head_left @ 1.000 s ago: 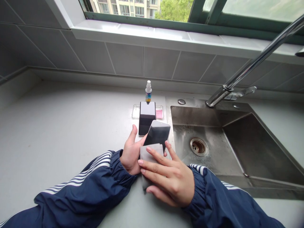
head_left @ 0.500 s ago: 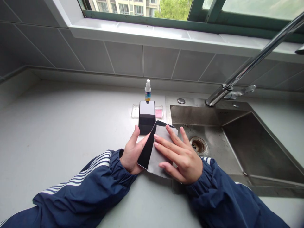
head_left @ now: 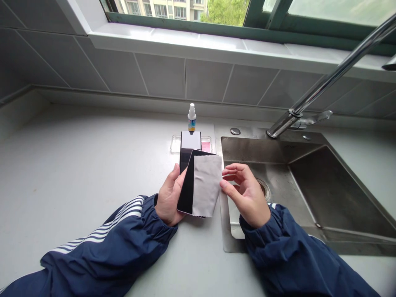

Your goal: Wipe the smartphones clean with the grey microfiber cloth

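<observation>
A black phone [head_left: 186, 188] lies tilted in my left hand [head_left: 168, 198], whose fingers go beneath it while the thumb sticks up at the side. Over most of its screen is spread a grey cleaning cloth [head_left: 206, 185] with zigzag edges. My right hand [head_left: 247, 192] is at the cloth's right edge, fingers curled and the thumb tip touching the edge. Just beyond, a second phone [head_left: 191, 140] rests on a clear phone case [head_left: 175, 145] on the counter, partly covered by the held phone. A small spray bottle [head_left: 192, 119] with a white cap stands behind it.
A steel sink [head_left: 303, 198] is set into the pale counter [head_left: 93, 156] on the right, with a chrome faucet [head_left: 328, 80] slanting above it. Part of a pink piece [head_left: 206, 146] shows by the clear case. A tiled wall and window sill run along the back.
My right hand has come off the flat of the cloth and moved to its right edge, fingers now curled. The cloth lies more upright, and the held phone has turned slightly.
</observation>
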Motion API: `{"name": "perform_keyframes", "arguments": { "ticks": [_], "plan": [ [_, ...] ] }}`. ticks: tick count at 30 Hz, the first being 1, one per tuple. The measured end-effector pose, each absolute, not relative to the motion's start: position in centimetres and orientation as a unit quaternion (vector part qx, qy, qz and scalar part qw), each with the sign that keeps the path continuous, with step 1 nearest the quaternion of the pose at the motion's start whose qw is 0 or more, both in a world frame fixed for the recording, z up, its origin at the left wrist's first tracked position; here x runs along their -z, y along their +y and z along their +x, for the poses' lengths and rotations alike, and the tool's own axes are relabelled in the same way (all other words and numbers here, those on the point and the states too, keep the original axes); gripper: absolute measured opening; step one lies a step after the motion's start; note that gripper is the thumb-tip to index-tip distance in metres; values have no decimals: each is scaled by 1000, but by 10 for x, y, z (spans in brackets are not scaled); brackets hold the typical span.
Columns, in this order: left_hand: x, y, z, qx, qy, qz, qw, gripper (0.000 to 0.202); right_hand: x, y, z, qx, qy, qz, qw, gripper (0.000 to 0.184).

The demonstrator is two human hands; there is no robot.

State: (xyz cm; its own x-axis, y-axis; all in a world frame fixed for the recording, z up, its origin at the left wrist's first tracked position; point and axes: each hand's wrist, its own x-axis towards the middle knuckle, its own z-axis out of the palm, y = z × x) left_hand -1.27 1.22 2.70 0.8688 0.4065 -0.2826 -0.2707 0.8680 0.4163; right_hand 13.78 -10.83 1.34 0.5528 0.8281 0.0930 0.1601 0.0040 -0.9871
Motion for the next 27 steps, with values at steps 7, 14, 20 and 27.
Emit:
{"name": "perform_keyframes", "arguments": {
  "ticks": [7,14,20,27],
  "plan": [
    [-29,8,-13,-204,164,228,938,62,-9,-107,139,-338,-416,-588,606,43],
    [-28,9,-12,-210,161,197,944,62,-11,-111,143,-199,-490,-637,561,21],
    [-30,11,-12,-206,161,180,948,62,-10,-110,146,-242,-467,-629,573,34],
    [-30,13,-11,-204,172,185,946,63,-7,-107,146,-344,-396,-607,598,37]
  ]
}}
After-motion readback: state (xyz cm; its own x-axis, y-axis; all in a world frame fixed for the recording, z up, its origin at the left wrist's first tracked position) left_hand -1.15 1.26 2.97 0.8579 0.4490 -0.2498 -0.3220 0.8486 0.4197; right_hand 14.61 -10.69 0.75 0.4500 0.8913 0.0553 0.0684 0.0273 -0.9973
